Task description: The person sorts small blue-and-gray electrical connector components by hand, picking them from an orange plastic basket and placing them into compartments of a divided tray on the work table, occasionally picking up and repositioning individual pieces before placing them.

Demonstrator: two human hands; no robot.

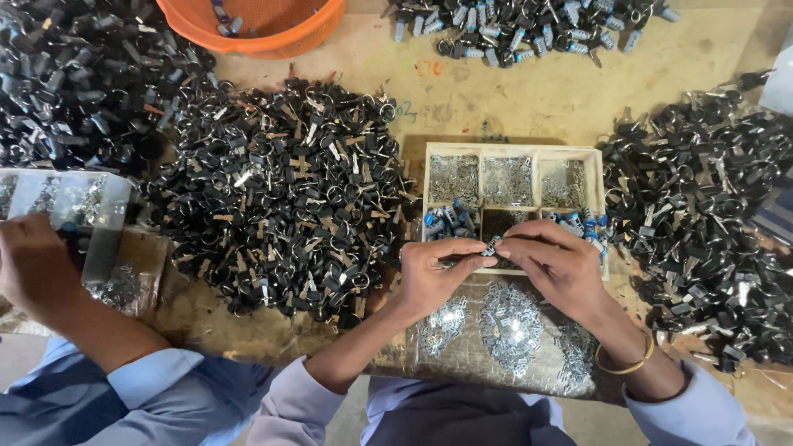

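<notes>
Silvery small lock part (489, 247) pinched between both grips — left hand (434, 277) and right hand (557, 268) — over the compartment tray (600, 177); large piles of black keys (281, 198) cover the tabletop (537, 95), seemingly unprocessed.

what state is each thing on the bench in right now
left hand: pinching a small lock part
right hand: pinching the same small lock part
wooden tray: open, compartments partly filled
orange basket: nearly empty
co-worker's hand: resting at a clear plastic box
</notes>
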